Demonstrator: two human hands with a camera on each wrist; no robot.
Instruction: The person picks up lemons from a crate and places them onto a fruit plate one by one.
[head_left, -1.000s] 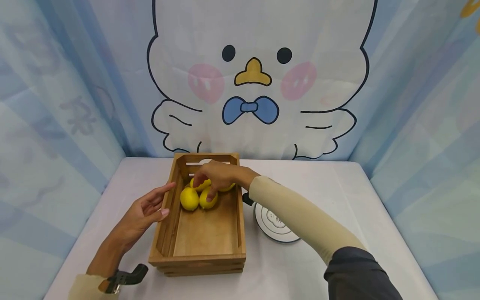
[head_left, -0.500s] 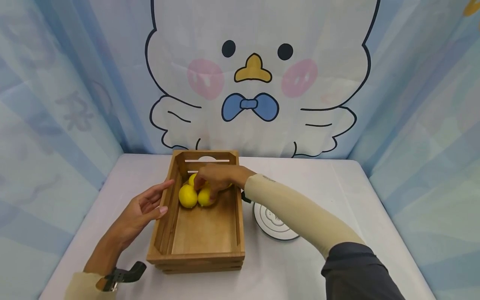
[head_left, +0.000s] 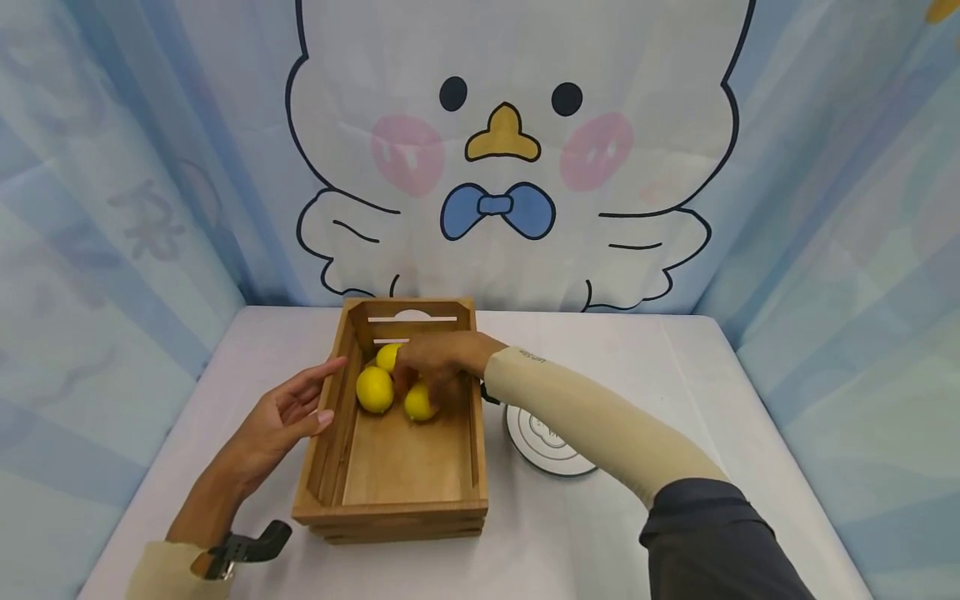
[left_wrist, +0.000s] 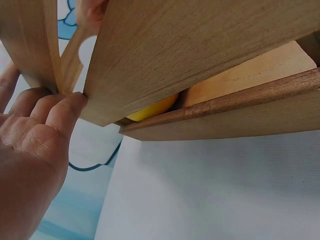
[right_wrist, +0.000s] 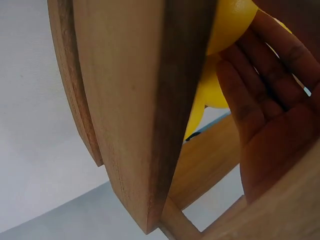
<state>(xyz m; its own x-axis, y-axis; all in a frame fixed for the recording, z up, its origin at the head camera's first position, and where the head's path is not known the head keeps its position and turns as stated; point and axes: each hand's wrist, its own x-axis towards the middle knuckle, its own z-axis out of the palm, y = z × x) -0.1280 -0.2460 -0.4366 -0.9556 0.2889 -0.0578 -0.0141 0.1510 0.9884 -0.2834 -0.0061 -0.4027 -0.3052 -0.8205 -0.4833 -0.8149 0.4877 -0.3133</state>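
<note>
The smooth yellow oval lemon (head_left: 418,408) nearest the front of its cluster lies under my right hand (head_left: 438,358), in the back half of the open-topped brown slatted wooden crate (head_left: 405,506). My right fingers and thumb curl down about that fruit. A second plump yellow lemon (head_left: 375,390) sits by the crate's left wall, and a third rounded yellow lemon (head_left: 387,357) lies nearer its back. My left hand (head_left: 288,408) has its fingers extended and slightly spread, resting against the outside of the crate's left wall.

To handle the fruit well, I'd grip it around its middle without squeezing hard, steady the crate with my left hand and lift clear of the neighbours before moving sideways; round skins probably roll.

My right fingertips are blurred, so I can't tell how firm the hold is. More yellow shows beneath that hand from the right wrist, too covered to count. Right of the crate, my beige sleeve (head_left: 600,425) cuts off a flat white dark-rimmed disc (head_left: 540,442) on the white-covered tabletop (head_left: 555,542).
</note>
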